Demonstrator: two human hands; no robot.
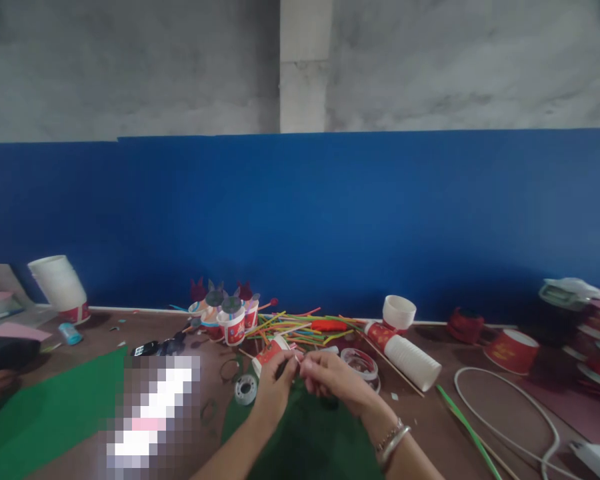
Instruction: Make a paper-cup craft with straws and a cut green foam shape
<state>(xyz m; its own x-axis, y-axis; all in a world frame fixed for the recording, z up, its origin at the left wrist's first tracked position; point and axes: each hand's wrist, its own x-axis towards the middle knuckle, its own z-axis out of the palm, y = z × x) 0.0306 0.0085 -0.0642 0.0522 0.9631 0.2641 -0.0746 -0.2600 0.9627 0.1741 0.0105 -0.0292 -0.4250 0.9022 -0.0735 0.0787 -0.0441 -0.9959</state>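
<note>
From left, I count one stack of white cups [60, 287] on the desk [430, 427], three decorated cups [225, 317], then my left hand [275, 393] and right hand [333, 377], both grips pinched on one red paper cup [270, 351]; two cup stacks [405, 357] lie right.

Dim, soft focus, edges bowed, pixelated patch lower left.

Pixel-blurred patch [153, 413] beside forearm
</note>
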